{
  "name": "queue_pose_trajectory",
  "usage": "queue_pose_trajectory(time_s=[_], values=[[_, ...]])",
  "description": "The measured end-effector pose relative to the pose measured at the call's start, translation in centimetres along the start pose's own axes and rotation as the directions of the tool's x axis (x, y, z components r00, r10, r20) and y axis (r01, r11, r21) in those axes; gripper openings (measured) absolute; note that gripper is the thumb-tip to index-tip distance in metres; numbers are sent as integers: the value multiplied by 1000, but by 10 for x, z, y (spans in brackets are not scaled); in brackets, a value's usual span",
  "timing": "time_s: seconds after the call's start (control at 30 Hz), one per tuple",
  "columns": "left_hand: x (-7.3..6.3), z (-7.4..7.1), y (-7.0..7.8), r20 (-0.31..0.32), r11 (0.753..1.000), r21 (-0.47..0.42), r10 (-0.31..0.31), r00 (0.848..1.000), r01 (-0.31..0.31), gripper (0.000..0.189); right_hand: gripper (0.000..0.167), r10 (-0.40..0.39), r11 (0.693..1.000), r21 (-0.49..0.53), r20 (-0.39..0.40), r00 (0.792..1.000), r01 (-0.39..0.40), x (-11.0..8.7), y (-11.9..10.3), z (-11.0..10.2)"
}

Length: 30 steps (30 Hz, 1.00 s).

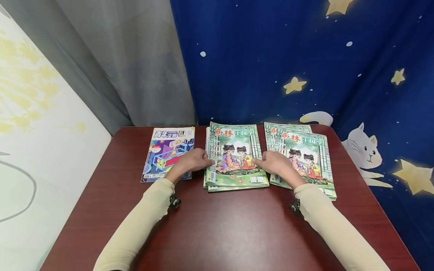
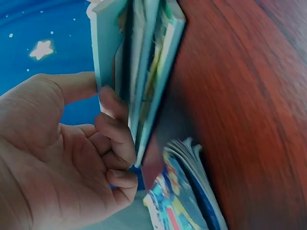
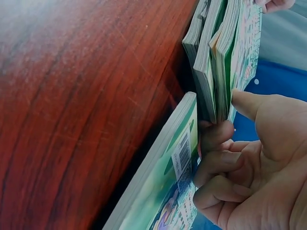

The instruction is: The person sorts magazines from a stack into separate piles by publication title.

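A small stack of green magazines [image 1: 237, 180], its top cover showing two cartoon children, lies in the middle of the table's far side. My left hand [image 1: 192, 161] pinches its left edge, thumb on the top cover and fingers curled against the side. My right hand [image 1: 278, 165] pinches the opposite edge the same way. In the left wrist view the magazine edges [image 2: 147, 76] are slightly fanned, with gaps between them. The right wrist view shows the page edges [image 3: 216, 62] beside thumb and forefinger; the other fingers curl next to the neighbouring stack.
More green magazines [image 1: 313, 160] overlap unevenly to the right, close to the middle stack. A purple magazine [image 1: 166, 150] lies on the left, partly behind my left hand. The reddish-brown table [image 1: 234, 226] ends at a blue star-patterned curtain [image 1: 244, 67] and a grey curtain [image 1: 145, 75].
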State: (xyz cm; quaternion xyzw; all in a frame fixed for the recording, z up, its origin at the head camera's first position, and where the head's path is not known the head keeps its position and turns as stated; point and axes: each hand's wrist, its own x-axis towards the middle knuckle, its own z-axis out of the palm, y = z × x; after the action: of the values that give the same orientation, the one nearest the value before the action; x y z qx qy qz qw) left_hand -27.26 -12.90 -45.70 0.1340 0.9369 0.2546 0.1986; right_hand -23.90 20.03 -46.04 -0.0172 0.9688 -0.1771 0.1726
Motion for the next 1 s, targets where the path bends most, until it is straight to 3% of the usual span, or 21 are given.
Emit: queue_pose_trajectory(time_s=[0.17, 0.27, 0.5, 0.73, 0.83, 1.0], values=[[-4, 0, 13, -74, 993, 11, 121, 990, -121, 36, 56, 6, 999, 38, 25, 1000, -7, -2, 6, -4], [-4, 1, 22, -108, 987, 4, 161, 981, -162, 32, 56, 8, 996, 87, 29, 1000, -11, -5, 11, -7], [-6, 9, 39, -125, 983, -52, 169, 978, -177, 32, 54, -40, 972, 230, -41, 998, 48, -17, 35, -10], [-7, 15, 58, -148, 957, -125, 242, 959, -261, 31, 57, -52, 887, 453, -100, 994, 91, -42, 57, -17], [-6, 17, 69, -150, 945, -155, 267, 952, -289, 31, 57, -33, 874, 476, -140, 990, 96, -53, 64, -19], [-2, 23, 91, -124, 938, -191, 271, 955, -291, 28, 56, 1, 874, 473, -227, 974, 109, -68, 82, -19]])
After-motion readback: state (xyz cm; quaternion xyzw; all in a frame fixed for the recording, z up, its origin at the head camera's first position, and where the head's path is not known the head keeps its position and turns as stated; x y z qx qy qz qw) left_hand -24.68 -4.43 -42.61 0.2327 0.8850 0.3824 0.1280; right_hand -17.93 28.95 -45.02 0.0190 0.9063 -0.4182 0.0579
